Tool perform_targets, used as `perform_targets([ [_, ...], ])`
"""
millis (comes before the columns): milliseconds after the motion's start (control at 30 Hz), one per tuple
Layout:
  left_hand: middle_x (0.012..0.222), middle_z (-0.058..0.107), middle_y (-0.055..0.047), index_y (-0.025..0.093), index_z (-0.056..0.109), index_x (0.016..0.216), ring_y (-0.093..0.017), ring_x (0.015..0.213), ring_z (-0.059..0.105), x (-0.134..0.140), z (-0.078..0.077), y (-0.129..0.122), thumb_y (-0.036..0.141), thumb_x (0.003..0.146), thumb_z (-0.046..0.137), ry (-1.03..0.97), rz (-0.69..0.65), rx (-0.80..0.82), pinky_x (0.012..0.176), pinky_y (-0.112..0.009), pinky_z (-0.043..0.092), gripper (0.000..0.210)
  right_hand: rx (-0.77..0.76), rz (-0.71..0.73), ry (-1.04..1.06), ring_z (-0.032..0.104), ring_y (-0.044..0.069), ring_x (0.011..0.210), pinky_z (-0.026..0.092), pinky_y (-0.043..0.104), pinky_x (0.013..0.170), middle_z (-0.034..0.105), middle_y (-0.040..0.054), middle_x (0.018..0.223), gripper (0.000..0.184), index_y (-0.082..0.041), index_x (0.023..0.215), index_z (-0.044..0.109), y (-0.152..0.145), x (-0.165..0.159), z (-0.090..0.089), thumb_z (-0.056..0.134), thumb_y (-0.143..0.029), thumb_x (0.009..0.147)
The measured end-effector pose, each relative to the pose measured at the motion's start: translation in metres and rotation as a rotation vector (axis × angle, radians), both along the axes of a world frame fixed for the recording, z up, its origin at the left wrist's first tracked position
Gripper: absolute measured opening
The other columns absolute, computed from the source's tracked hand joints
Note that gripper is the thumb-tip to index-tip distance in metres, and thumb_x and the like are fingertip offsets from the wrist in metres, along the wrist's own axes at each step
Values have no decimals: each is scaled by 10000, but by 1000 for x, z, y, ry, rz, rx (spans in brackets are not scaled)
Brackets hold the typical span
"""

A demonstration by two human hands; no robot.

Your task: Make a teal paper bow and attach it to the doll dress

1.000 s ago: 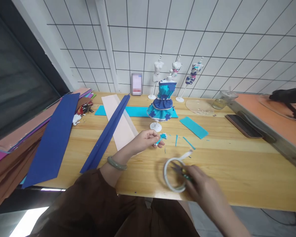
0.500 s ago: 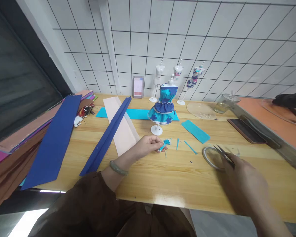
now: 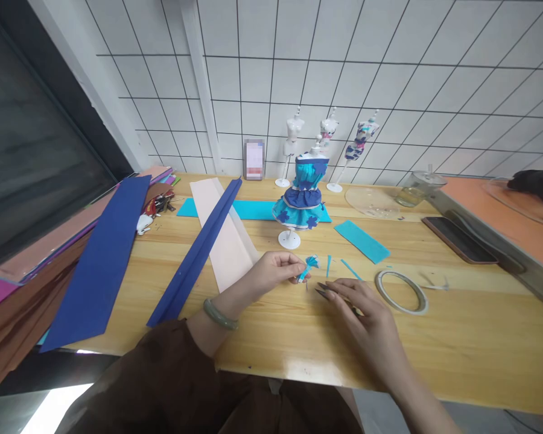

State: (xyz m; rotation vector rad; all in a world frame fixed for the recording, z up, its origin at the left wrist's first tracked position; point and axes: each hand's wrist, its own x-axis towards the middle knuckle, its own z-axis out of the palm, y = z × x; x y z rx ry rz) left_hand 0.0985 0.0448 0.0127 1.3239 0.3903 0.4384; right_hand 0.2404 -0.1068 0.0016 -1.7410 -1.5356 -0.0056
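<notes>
Left grip (image 3: 281, 269): the thumb and fingers are pinched on a small gathered piece (image 3: 312, 261), turquoise with some white.
Gathered piece: it is held above the surface (image 3: 271, 340), just in front of the round white base (image 3: 289, 240) of a dressed mannequin (image 3: 301, 199); its fanned end is left exposed beside the fingertips, and its narrow end is pointed down toward the edge of the surface.
Pinch: light but steady pressure seems best kept on the gathers, since thin material may be crushed or unfolded easily.
Right grip (image 3: 364, 308): scissors (image 3: 322, 290) are grasped, with the handles largely hidden by the fingers.
Blades: the tips are directed toward the left hand, near the gathered piece but apart from it; whether they are parted cannot be told for certain.
Care: the tips should be kept clear of the left fingertips, and any snip is best made with the blade ends alone, in small bites.
Steadiness: the wrists could be braced near the surface so that shake is reduced.
Nearby: thin turquoise slips (image 3: 329, 266) are scattered behind the blades; a tape ring (image 3: 423, 299) is laid flat beside the right hand, its loose end best kept untouched.
</notes>
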Motion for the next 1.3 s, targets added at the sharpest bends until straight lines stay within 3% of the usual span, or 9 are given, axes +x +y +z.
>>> perform_targets([
  [133,723,602,-32,105,612,724,-103,687,529,2,-4,-2,352,745,607,-28,56,116,692,-242,401,248,48,9,344,586,186,877,466,329,758,626,62,926,209,-218,996,649,15,-27,3,514,-271,845],
  [300,745,608,-33,114,619,746,-117,723,542,2,-4,-7,334,765,580,-2,104,221,716,-241,415,224,43,-36,504,581,194,934,443,347,828,636,65,971,211,-213,980,658,27,-39,-6,518,-286,841],
  [467,762,612,-40,116,614,758,-130,742,551,2,0,-11,303,782,552,5,117,286,721,-251,432,199,63,-33,463,581,191,907,450,347,803,629,68,947,207,-213,972,657,29,-38,-8,506,-278,847],
  [667,774,622,-40,128,622,755,-135,750,552,-1,5,-15,263,803,513,48,171,546,727,-253,428,180,18,-53,302,578,200,850,449,352,767,615,88,906,227,-178,946,654,31,-36,-8,474,-285,860],
  [767,775,613,-37,128,609,769,-134,758,549,-1,4,-14,276,809,507,11,164,483,722,-247,431,184,0,-61,315,580,198,855,453,349,767,621,84,904,232,-182,958,654,29,-35,-9,468,-285,864],
  [867,747,597,-28,124,598,767,-125,733,539,1,1,-13,299,801,521,-1,183,385,702,-240,431,195,93,-98,341,577,195,905,455,342,793,620,86,954,233,-184,1011,639,25,-38,-8,483,-262,856],
  [1033,775,605,-41,118,604,774,-131,741,542,2,-1,-14,293,798,521,8,161,367,706,-249,435,195,138,-43,374,569,204,948,460,349,794,616,82,997,262,-220,1070,626,23,-45,-3,492,-249,847],
  [1167,785,612,-44,124,609,784,-139,751,552,1,2,-15,291,808,503,34,176,448,705,-252,439,199,93,-75,595,572,216,938,427,390,853,638,73,961,237,-224,988,668,25,-45,-1,529,-317,820],
  [1300,787,620,-41,133,605,770,-138,756,561,-1,5,-16,271,820,480,42,203,567,707,-246,437,192,22,-202,904,587,201,782,447,388,792,651,41,757,265,-195,879,699,27,-39,1,619,-401,733],
])
